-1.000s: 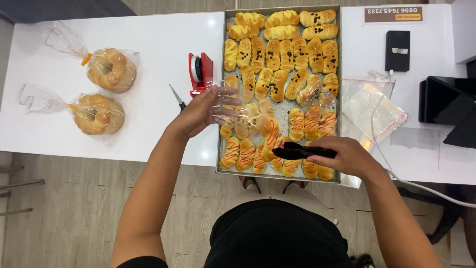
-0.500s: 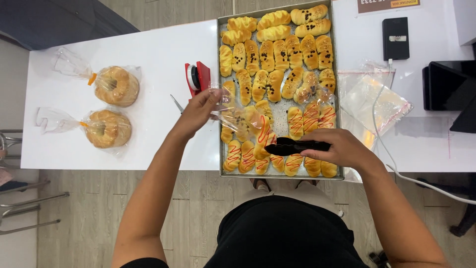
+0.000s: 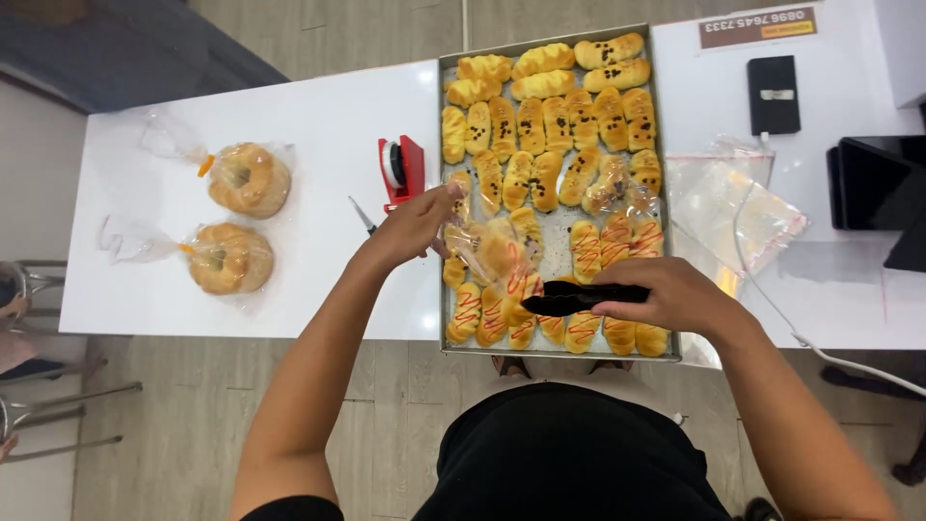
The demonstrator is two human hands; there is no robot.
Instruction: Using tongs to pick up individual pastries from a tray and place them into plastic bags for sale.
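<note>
A metal baking tray (image 3: 553, 224) full of several golden bread rolls lies on the white table (image 3: 328, 145). My left hand (image 3: 417, 224) holds a clear plastic bag (image 3: 490, 249) with a roll inside it, above the tray's left side. My right hand (image 3: 667, 293) grips black tongs (image 3: 569, 299) over the near rows of rolls striped with red sauce (image 3: 492, 314). The tong tips point left toward the bag. Rolls at the far end carry dark chips (image 3: 579, 106).
Two bagged round breads (image 3: 249, 179) (image 3: 228, 259) lie at the table's left. A red tape dispenser (image 3: 401, 170) and a small knife (image 3: 363, 216) sit beside the tray. Empty clear bags (image 3: 733, 203), a black phone (image 3: 774, 95) and a black device (image 3: 878, 188) are on the right.
The camera view has shifted slightly. My left hand still holds the bag over the tray, and the tongs in my right hand stay low over the near rolls.
</note>
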